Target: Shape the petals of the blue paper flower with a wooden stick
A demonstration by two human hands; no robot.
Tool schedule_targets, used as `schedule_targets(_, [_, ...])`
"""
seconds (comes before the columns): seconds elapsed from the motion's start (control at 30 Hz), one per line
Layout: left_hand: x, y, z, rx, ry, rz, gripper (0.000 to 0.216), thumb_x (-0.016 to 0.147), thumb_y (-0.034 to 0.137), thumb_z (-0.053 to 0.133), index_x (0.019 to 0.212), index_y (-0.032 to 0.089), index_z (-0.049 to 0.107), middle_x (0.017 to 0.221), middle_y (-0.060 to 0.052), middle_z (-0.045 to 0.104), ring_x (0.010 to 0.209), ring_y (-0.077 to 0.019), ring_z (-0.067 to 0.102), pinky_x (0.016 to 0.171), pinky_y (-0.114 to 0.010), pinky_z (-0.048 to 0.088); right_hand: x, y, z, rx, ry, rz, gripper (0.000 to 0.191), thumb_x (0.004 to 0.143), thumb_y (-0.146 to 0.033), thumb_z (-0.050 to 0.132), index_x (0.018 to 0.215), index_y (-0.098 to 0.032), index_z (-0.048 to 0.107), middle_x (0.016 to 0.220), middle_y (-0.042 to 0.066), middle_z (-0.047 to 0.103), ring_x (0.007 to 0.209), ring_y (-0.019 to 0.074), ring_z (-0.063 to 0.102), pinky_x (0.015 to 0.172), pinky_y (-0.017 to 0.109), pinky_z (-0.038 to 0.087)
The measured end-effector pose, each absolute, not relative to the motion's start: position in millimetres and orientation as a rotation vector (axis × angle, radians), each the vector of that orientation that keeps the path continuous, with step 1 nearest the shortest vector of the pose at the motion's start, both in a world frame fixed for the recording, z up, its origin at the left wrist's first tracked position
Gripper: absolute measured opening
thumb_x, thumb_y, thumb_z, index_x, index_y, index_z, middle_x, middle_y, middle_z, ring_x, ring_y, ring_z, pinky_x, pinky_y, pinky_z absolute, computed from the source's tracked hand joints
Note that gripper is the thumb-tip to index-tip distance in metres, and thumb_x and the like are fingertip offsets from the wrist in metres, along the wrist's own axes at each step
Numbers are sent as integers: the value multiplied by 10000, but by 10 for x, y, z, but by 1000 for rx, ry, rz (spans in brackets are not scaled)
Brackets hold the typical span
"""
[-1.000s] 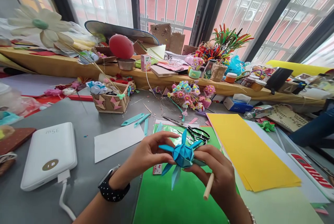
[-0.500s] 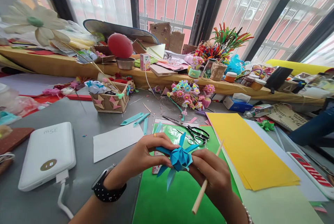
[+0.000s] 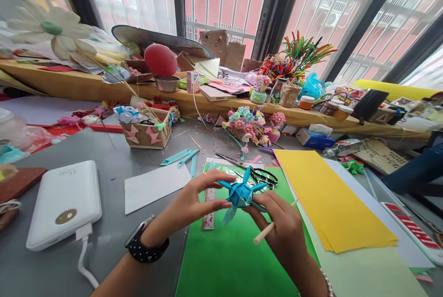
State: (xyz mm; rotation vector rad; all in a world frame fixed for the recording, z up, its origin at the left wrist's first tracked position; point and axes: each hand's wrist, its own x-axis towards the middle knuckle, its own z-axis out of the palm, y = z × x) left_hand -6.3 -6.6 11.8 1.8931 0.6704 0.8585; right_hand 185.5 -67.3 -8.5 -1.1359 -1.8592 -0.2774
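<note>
Right grip (image 3: 284,224) on blue paper (image 3: 241,194), bundle (image 3: 128,115) in box (image 3: 143,136)

Right hand (image 3: 282,221): fingertips on the right side of a blue folded-paper flower (image 3: 240,195), petals splayed; wooden stick (image 3: 266,233) slants through the same grip. Left hand (image 3: 194,200): thumb and fingers parted about the flower's left side, firmness of contact unclear. Below, green sheet (image 3: 221,264) on grey desk (image 3: 110,167). Ruler (image 3: 208,221) by left thumb, partly covered. Black-handled scissors (image 3: 270,176) just beyond flower. Yellow paper (image 3: 335,200) to right; white power bank (image 3: 65,195), cable plugged in, far left.
</note>
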Motion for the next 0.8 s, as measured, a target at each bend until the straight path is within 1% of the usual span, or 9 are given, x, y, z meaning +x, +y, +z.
schedule_targets(0.07, [-60, -100, 138, 1999, 676, 972, 292, 772, 246, 597, 1060, 212, 568, 1122, -62, 563, 1082, -222, 483, 919, -339, 389, 1856, -665, -103, -1171, -1866, -367, 161, 840, -244, 544, 741, -140, 617, 601, 36, 614, 548, 133, 584, 516, 220, 441])
schedule_targets(0.1, [-51, -121, 145, 2047, 695, 1037, 233, 794, 240, 563, 1024, 202, 570, 1092, -65, 562, 1055, -214, 490, 907, -340, 387, 1854, -661, -111, -1174, -1879, -413, 168, 843, -241, 540, 739, -136, 619, 596, 37, 612, 550, 133, 586, 522, 220, 438])
schedule_targets(0.2, [1, -183, 135, 2237, 817, 1152, 56, 806, 223, 534, 812, 182, 572, 867, -43, 550, 868, -184, 515, 778, -317, 415, 1831, -656, -131, -1163, -1926, -539, 178, 853, -225, 527, 738, -126, 620, 586, 42, 611, 557, 138, 587, 529, 225, 431])
schedule_targets(0.23, [20, -196, 120, 2334, 845, 1131, 42, 791, 224, 555, 789, 185, 570, 827, -34, 542, 825, -183, 505, 755, -322, 408, 1820, -655, -135, -1158, -1933, -581, 184, 856, -225, 522, 738, -124, 620, 587, 44, 613, 561, 141, 589, 527, 228, 428])
schedule_targets(0.3, [51, -209, 82, 2486, 883, 1132, 61, 774, 229, 580, 750, 184, 546, 774, -24, 541, 763, -178, 485, 715, -326, 395, 1798, -656, -138, -1152, -1940, -653, 201, 864, -231, 509, 734, -125, 620, 592, 48, 618, 566, 145, 590, 520, 233, 419])
schedule_targets(0.47, [72, -220, 30, 2623, 954, 1225, 96, 765, 235, 593, 757, 184, 512, 751, -25, 546, 733, -179, 465, 670, -314, 390, 1765, -670, -131, -1165, -1968, -692, 232, 877, -225, 484, 711, -136, 619, 595, 45, 623, 564, 143, 583, 512, 241, 399])
schedule_targets(0.6, [93, -237, 44, 2652, 978, 1126, 122, 777, 262, 569, 687, 186, 538, 736, -26, 556, 717, -179, 468, 663, -315, 388, 1762, -672, -148, -1186, -1988, -650, 221, 871, -230, 496, 722, -133, 627, 608, 45, 626, 571, 152, 582, 514, 250, 399])
schedule_targets(0.67, [107, -232, 48, 2647, 1000, 1068, 145, 785, 245, 549, 655, 182, 544, 718, -26, 562, 707, -177, 471, 661, -317, 384, 1767, -665, -163, -1181, -1993, -607, 205, 868, -227, 502, 750, -127, 638, 633, 51, 636, 599, 158, 591, 542, 254, 417])
schedule_targets(0.8, [113, -189, 29, 2580, 1017, 989, 150, 794, 219, 532, 650, 178, 537, 696, -16, 561, 700, -171, 477, 673, -316, 378, 1780, -653, -177, -1156, -1991, -520, 189, 872, -188, 488, 835, -110, 656, 679, 63, 657, 645, 156, 608, 599, 254, 454])
